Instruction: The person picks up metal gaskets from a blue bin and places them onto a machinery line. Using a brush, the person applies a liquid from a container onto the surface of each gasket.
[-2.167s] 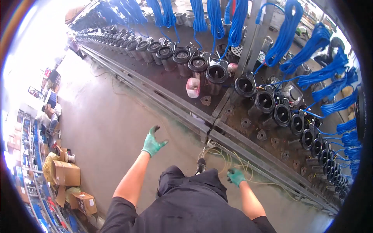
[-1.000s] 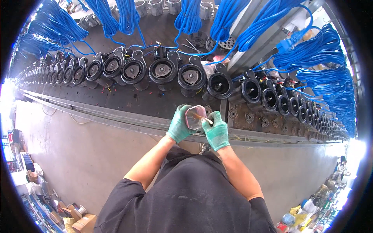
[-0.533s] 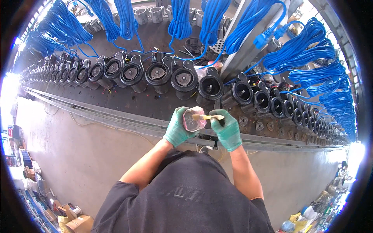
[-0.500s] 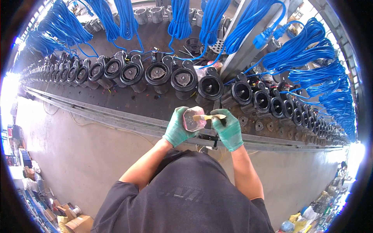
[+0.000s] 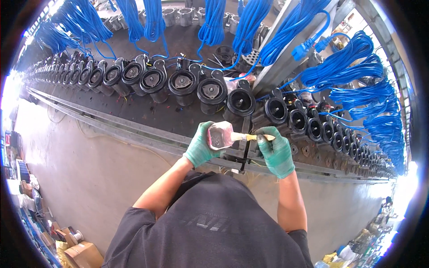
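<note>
Head view, two gloved hands at work before a bench (image 5: 147, 107). L hand (image 5: 199, 149), in green glove, is wrapped around the outer side of a pinkish, angular cup (image 5: 219, 135), mouth tilted toward the viewer. R hand (image 5: 278, 156), likewise gloved, pinches a brush (image 5: 252, 137) by its yellow handle, approx. horizontal; pale bristle end lies at the cup's R edge, contact w/ rim hard to tell. Cup & brush are held up in front of the wearer's dark shirt (image 5: 210, 232), near the bench's metal rail (image 5: 134, 129). Beyond: a long row of round black housings (image 5: 182, 82) on the bench; blue cable coils (image 5: 212, 24) hang above, w/ a slanting metal post (image 5: 279, 73) btwn. Lower L: cardboard box (image 5: 85, 255).
</note>
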